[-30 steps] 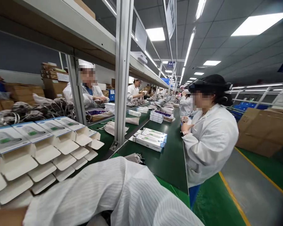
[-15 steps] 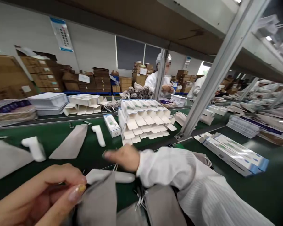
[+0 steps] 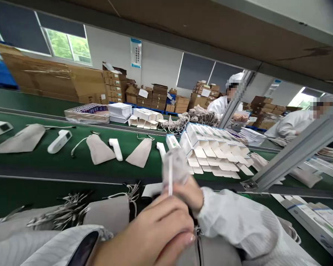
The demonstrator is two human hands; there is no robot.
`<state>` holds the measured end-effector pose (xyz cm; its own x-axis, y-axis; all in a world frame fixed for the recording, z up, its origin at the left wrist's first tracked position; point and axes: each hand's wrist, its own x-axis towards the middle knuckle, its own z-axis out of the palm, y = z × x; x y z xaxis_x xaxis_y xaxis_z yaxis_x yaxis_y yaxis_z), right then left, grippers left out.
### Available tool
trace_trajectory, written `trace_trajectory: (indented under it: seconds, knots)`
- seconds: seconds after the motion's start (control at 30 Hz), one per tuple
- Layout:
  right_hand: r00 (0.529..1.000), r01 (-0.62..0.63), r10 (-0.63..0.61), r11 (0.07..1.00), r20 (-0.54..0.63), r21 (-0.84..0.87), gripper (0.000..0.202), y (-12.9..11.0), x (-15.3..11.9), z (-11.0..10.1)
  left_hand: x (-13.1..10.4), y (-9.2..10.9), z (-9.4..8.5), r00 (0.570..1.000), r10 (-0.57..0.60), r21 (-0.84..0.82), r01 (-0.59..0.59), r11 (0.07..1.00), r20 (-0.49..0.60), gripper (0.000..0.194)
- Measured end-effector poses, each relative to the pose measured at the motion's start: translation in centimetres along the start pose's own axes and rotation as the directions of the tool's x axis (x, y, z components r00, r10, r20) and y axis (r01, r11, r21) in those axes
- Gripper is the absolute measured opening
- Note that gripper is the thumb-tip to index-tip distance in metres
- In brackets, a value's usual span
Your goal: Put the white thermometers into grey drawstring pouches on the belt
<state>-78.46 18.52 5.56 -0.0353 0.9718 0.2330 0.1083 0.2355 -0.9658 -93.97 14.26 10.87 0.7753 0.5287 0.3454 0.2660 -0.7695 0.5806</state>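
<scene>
My left hand [image 3: 161, 225] is closed in front of me, its fingers curled at the lower end of a blurred grey pouch [image 3: 176, 166] with a white cord. Behind it, my right hand [image 3: 190, 192] grips the same pouch, its fingertips partly hidden. More grey pouches [image 3: 108, 214] with bunched cords lie below, on both sides of my hands. On the green belt ahead are a white thermometer [image 3: 115, 149], another thermometer [image 3: 60, 141] and a pouch [image 3: 140, 152] lying flat.
Open white boxes [image 3: 211, 147] are stacked beyond my right hand. A slanted metal post [image 3: 299, 140] stands at the right, under an overhead shelf [image 3: 166, 37]. A person [image 3: 227, 99] in white works across the belt. Long boxes [image 3: 316, 221] lie at the lower right.
The view has swung left. My left hand has moved in beside my right hand, and a pouch is now held up between them. My right hand has closed.
</scene>
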Motion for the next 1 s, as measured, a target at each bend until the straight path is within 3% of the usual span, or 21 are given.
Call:
trace_trajectory:
  seconds: [0.07, 0.1, 0.17, 0.23, 0.27, 0.33, 0.37, 0.43, 0.47, 0.5, 0.53, 0.57, 0.6, 0.67, 0.77, 0.83, 0.9, 1.0]
  knots:
    - [0.97, 0.031, -0.09, 0.967, -0.226, -0.251, 0.052, -0.4, 2.5, -3.1, -0.6, -1.0, 1.8, 0.994, -0.053, 0.179, 0.035, 0.983, 0.098, 0.01]
    - [0.949, -0.014, -0.131, 0.891, -0.288, -0.454, 0.058, -0.5, 3.8, -4.7, -0.9, -1.6, 3.0, 0.987, -0.087, 0.268, 0.049, 0.962, 0.134, 0.012]
    - [0.949, -0.188, -0.103, 0.577, -0.299, -0.795, 0.061, -0.3, 5.7, -7.2, -1.6, -3.0, 5.5, 0.977, -0.166, 0.422, 0.095, 0.901, 0.134, 0.031]
    - [0.963, -0.269, 0.06, 0.2, -0.262, -0.942, 0.054, 0.1, 6.3, -8.3, -2.0, -4.0, 7.3, 0.972, -0.208, 0.529, 0.121, 0.84, 0.109, 0.032]
    - [0.96, -0.262, 0.126, 0.076, -0.251, -0.962, 0.051, 0.4, 6.2, -8.2, -2.0, -4.2, 7.7, 0.971, -0.215, 0.569, 0.12, 0.813, 0.102, 0.024]
    - [0.962, -0.223, 0.156, -0.037, -0.226, -0.974, 0.046, 0.9, 5.3, -6.8, -1.9, -4.3, 8.0, 0.976, -0.188, 0.622, 0.079, 0.779, 0.111, 0.021]
    - [0.98, -0.154, 0.118, -0.036, -0.157, -0.987, 0.046, 1.1, 4.6, -5.8, -1.8, -4.2, 7.8, 0.98, -0.158, 0.633, 0.048, 0.772, 0.118, 0.024]
    - [0.99, 0.134, 0.026, 0.031, 0.135, -0.99, 0.05, 1.6, 3.4, -3.3, -1.7, -4.0, 7.4, 0.988, -0.088, 0.627, -0.014, 0.779, 0.131, 0.024]
    - [0.948, 0.318, -0.016, 0.09, 0.318, -0.944, 0.053, 2.0, 2.9, -2.1, -1.6, -3.9, 7.3, 0.989, -0.066, 0.616, -0.032, 0.787, 0.136, 0.023]
    - [0.876, 0.481, -0.053, 0.158, 0.479, -0.862, 0.055, 2.5, 2.5, -1.0, -1.7, -3.8, 7.2, 0.989, -0.056, 0.607, -0.038, 0.794, 0.136, 0.021]
    - [0.805, 0.59, -0.084, 0.221, 0.588, -0.776, 0.057, 3.0, 2.2, -0.2, -1.7, -3.7, 7.2, 0.989, -0.051, 0.6, -0.042, 0.799, 0.136, 0.02]
    - [0.762, 0.639, -0.099, 0.276, 0.641, -0.718, 0.057, 3.6, 2.1, 0.4, -1.8, -3.7, 7.3, 0.989, -0.044, 0.596, -0.047, 0.802, 0.138, 0.018]
    - [0.748, 0.651, -0.111, 0.319, 0.655, -0.689, 0.053, 4.1, 2.0, 0.8, -1.8, -3.7, 7.4, 0.989, -0.031, 0.592, -0.061, 0.803, 0.145, 0.017]
    - [0.776, 0.613, -0.164, 0.418, 0.608, -0.67, 0.039, 4.7, 2.2, 0.7, -1.9, -3.8, 7.5, 0.987, -0.022, 0.59, -0.077, 0.804, 0.158, 0.017]
    - [0.877, 0.478, -0.334, 0.692, 0.346, -0.542, 0.031, 4.2, 2.7, -0.5, -1.8, -4.2, 7.5, 0.993, -0.045, 0.594, -0.028, 0.804, 0.107, 0.02]
    - [0.899, 0.437, -0.417, 0.83, 0.133, -0.348, 0.036, 3.5, 2.8, -1.1, -1.8, -4.4, 7.3, 0.993, -0.061, 0.563, -0.006, 0.826, 0.1, 0.029]
    - [0.888, 0.453, -0.459, 0.867, 0.022, -0.208, 0.036, 3.2, 2.7, -1.5, -1.7, -4.6, 7.0, 0.984, -0.085, 0.519, -0.008, 0.855, 0.155, 0.033]
    - [0.844, 0.536, -0.53, 0.823, 0.086, -0.188, 0.029, 3.7, 2.2, -1.5, -1.7, -4.5, 6.7, 0.975, -0.098, 0.546, -0.026, 0.837, 0.197, 0.023]
